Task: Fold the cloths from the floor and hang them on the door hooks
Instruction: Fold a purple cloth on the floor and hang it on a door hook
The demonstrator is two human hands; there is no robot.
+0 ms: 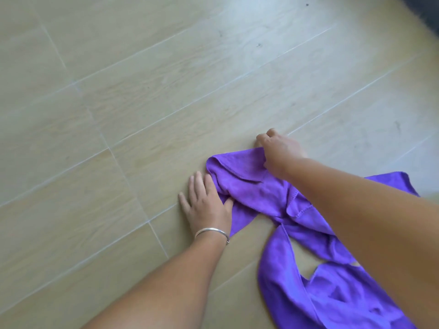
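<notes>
A purple cloth [251, 188] lies crumpled and twisted on the floor, stretching from the middle of the view down to the bottom right corner. My left hand [206, 203] lies flat on the floor at the cloth's left edge, fingers straight, thumb pressing into the fabric. A silver bangle sits on that wrist. My right hand [278, 148] is at the cloth's far corner with fingers curled, pinching the folded-over edge. My right forearm crosses over the cloth and hides part of it.
The floor [142, 103] is light wood-look tile with pale grout lines, bare to the left and beyond the cloth. A dark object [425, 13] shows at the top right corner. No door or hooks are in view.
</notes>
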